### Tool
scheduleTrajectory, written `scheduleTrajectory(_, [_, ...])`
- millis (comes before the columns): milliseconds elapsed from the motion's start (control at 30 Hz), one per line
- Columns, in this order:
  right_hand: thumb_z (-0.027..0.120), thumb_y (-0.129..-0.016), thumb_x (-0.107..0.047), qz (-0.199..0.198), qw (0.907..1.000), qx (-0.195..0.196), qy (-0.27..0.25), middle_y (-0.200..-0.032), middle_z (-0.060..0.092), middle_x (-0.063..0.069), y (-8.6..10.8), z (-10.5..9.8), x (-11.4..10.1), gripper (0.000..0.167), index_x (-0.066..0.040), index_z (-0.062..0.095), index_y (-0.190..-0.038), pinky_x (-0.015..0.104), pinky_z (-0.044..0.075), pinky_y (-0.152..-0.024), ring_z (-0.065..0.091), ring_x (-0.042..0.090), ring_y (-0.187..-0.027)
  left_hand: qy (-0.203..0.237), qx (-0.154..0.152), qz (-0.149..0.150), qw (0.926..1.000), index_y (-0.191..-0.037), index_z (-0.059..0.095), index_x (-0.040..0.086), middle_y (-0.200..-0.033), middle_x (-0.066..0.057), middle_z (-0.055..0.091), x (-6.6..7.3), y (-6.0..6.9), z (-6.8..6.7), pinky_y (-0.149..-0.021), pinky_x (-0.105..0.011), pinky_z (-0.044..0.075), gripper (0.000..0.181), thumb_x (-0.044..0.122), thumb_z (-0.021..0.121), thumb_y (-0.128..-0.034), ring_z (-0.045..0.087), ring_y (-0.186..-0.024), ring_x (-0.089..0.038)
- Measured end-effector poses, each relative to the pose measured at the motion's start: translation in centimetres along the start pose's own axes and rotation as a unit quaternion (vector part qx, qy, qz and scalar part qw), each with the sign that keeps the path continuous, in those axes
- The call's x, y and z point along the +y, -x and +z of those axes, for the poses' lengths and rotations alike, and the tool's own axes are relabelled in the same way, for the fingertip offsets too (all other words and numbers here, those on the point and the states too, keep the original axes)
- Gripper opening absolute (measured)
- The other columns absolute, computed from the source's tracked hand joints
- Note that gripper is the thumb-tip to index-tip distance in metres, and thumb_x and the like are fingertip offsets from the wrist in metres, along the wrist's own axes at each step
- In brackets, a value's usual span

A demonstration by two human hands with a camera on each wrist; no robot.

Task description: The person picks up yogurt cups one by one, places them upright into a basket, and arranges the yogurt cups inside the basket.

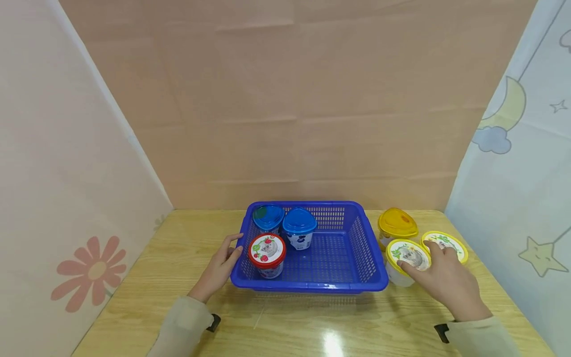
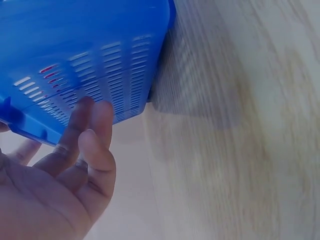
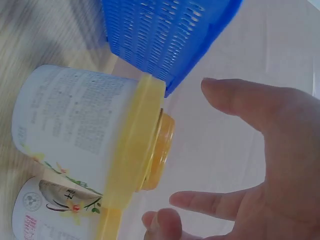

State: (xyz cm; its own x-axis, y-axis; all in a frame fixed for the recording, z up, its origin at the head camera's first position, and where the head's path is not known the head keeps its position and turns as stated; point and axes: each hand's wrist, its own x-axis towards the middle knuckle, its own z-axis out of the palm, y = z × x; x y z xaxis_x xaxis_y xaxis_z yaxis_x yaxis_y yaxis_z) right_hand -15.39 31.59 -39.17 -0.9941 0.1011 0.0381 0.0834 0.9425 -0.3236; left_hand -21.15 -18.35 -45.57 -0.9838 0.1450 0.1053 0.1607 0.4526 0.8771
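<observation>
In the head view, a blue basket [image 1: 312, 286] holds two blue-lidded tubs [image 1: 300, 221] at its back left and a red-lidded tub [image 1: 267, 250] at its front left. The left hand [image 1: 218, 267] is at the basket's left rim, fingers loosely bent beside the slotted wall [image 2: 115, 65]. Right of the basket stand a yellow-lidded tub [image 1: 408, 255], a second one [image 1: 446, 243] and an orange-yellow-lidded tub [image 1: 397, 223]. Over the two nearer tubs hovers the right hand [image 1: 450, 282], thumb and fingers spread; in the right wrist view it [image 3: 280, 150] is apart from the tub [image 3: 80, 125].
A light wooden table [image 1: 294, 327] lies under everything. Behind it hangs a tan cloth [image 1: 290, 109]. Pale patterned sheets stand at the left [image 1: 67, 148] and right [image 1: 526, 188] sides.
</observation>
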Motion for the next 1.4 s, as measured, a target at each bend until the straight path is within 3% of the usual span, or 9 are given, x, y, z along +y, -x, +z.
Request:
scheduleTrajectory(100, [0.056,-0.085,-0.076,0.014,0.9998,-0.011,0.004,-0.122,0.037,0.049,0.0,0.4,0.2,0.11,0.013,0.031,-0.145,0.049,0.046,-0.049,0.059,0.05,-0.075,0.0,-0.002,-0.001,1.0,-0.149,0.042,0.021,-0.106,-0.012,0.069,-0.1,0.1,0.0,-0.08,-0.035,0.054,0.043,0.03,0.047,-0.1075,0.066,-0.092,-0.02])
scheduleTrajectory(400, [0.056,-0.081,-0.08,0.044,0.9985,-0.033,0.01,-0.111,0.042,0.047,0.1,1.3,0.1,0.113,0.014,0.033,-0.14,0.048,0.047,-0.049,0.059,0.044,-0.072,-0.013,-0.012,-0.009,0.9998,-0.149,0.041,0.027,-0.101,-0.009,0.067,-0.2,0.1,0.0,-0.077,-0.033,0.052,0.043,0.035,0.046,-0.1072,0.064,-0.087,-0.018])
scheduleTrajectory(667, [0.066,-0.077,-0.076,0.039,0.9991,-0.016,-0.01,-0.105,0.047,0.044,-0.1,2.0,0.2,0.119,0.022,0.031,-0.134,0.049,0.047,-0.051,0.059,0.043,-0.074,-0.002,-0.017,-0.016,0.9997,-0.149,0.04,0.026,-0.111,-0.012,0.066,-0.3,0.2,0.0,-0.081,-0.037,0.055,0.044,0.036,0.046,-0.107,0.065,-0.096,-0.021])
scheduleTrajectory(900, [0.067,-0.074,-0.077,0.047,0.9987,-0.011,-0.017,-0.11,0.045,0.047,-0.5,2.7,0.3,0.127,0.024,0.025,-0.139,0.049,0.048,-0.052,0.06,0.046,-0.078,0.032,-0.02,-0.017,0.9992,-0.15,0.039,0.025,-0.114,-0.014,0.066,-0.4,0.2,0.1,-0.086,-0.043,0.056,0.043,0.03,0.046,-0.1077,0.065,-0.102,-0.024])
scheduleTrajectory(1267, [0.063,-0.075,-0.081,0.055,0.9981,-0.024,-0.017,-0.105,0.044,0.045,-0.9,2.9,0.5,0.12,0.021,0.035,-0.132,0.046,0.046,-0.05,0.058,0.043,-0.075,0.048,-0.022,-0.027,0.9983,-0.151,0.038,0.027,-0.122,-0.016,0.064,-0.7,-0.3,0.2,-0.093,-0.05,0.053,0.044,0.032,0.046,-0.1077,0.063,-0.11,-0.029])
scheduleTrajectory(1400, [0.064,-0.074,-0.081,0.06,0.9973,-0.034,-0.026,-0.104,0.05,0.043,-1.2,2.8,0.5,0.121,0.021,0.033,-0.13,0.045,0.046,-0.052,0.059,0.042,-0.076,0.053,-0.025,-0.023,0.998,-0.151,0.037,0.029,-0.125,-0.016,0.063,-0.5,-0.3,0.1,-0.095,-0.05,0.052,0.044,0.034,0.045,-0.1076,0.062,-0.113,-0.03])
